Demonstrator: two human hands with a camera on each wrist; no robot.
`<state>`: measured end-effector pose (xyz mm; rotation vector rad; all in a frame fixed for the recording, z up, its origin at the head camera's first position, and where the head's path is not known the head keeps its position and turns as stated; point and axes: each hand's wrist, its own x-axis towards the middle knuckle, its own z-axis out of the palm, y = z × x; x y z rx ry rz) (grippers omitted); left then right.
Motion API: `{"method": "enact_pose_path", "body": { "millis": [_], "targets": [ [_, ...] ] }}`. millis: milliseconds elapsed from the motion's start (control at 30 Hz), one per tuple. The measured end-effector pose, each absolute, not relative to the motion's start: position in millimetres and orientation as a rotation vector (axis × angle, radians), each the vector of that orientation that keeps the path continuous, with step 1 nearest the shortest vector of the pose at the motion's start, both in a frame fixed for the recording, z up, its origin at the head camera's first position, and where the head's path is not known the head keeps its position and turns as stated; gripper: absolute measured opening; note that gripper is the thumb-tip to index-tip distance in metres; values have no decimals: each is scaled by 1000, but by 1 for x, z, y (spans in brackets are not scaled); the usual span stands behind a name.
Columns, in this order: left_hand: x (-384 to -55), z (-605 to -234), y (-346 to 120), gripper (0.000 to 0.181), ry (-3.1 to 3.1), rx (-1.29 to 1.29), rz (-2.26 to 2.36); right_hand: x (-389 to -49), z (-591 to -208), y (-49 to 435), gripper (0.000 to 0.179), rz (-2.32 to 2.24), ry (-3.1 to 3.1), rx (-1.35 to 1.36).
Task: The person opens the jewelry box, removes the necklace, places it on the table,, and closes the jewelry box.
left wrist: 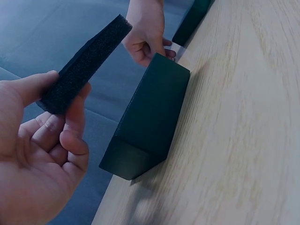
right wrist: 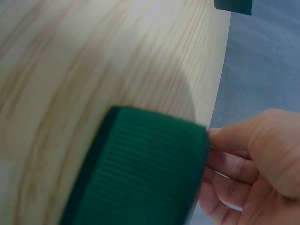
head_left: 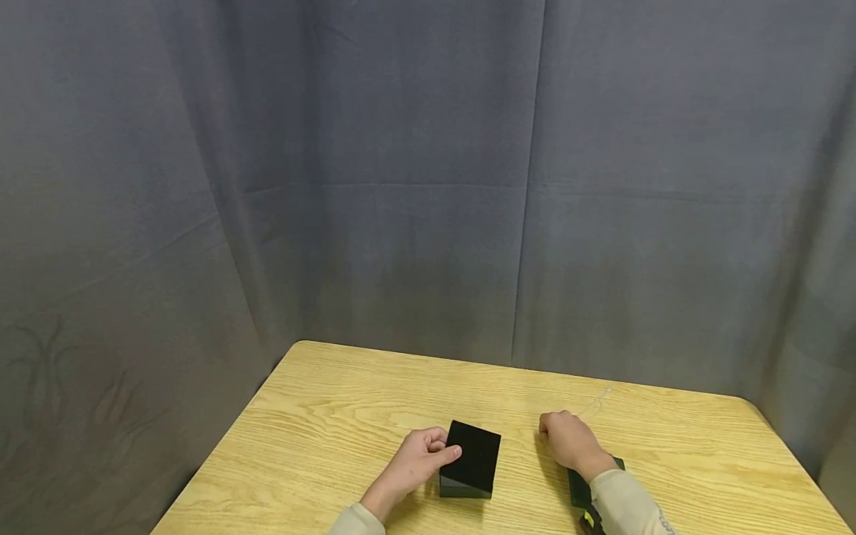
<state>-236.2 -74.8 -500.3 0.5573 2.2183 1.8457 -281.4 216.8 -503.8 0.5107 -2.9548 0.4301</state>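
In the head view my left hand (head_left: 417, 461) pinches a flat black foam pad (head_left: 478, 453) by its edge, thumb on top. The pad is held tilted over a dark green box (head_left: 466, 491). In the left wrist view the foam pad (left wrist: 86, 63) is clear of the box (left wrist: 150, 110), which stands on the table. Farther right, my right hand (head_left: 570, 442) is low over the table with curled fingers. A small pale thing (left wrist: 177, 48) shows at its fingertips; its kind is unclear. A second green box-like piece (right wrist: 140, 164) lies under the right wrist, its ribbed side facing the camera.
A thin, pale, see-through strand (head_left: 597, 403) lies on the wooden table (head_left: 361, 379) just beyond my right hand. A black and yellow object (head_left: 590, 519) is partly visible by the right sleeve. Grey curtains (head_left: 414, 186) hang behind and at the sides.
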Motion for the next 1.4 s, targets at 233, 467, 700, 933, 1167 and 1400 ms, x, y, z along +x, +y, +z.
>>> {"method": "enact_pose_path", "body": {
  "millis": [233, 467, 700, 933, 1167, 1400],
  "targets": [
    [-236, -502, -73, 23, 2216, 544, 1855, -281, -506, 215, 10, 466, -2957, 522],
    [-235, -500, -74, 23, 2212, 540, 1868, -279, -507, 214, 5, 496, -2948, 539],
    [-236, -498, -73, 27, 2225, 508, 1889, -275, -502, 212, 5, 555, -2951, 513],
    [-231, -491, -71, 32, 2232, 493, 1908, -271, -498, 204, 6, 768, -2917, 471],
    [-218, -471, -68, 32, 2237, 479, 1925, -268, -493, 199, 11, 1018, -2865, 448],
    [-218, -472, -67, 31, 2243, 492, 1921, -259, -485, 191, 26, 1360, -2821, 409]
  ]
}}
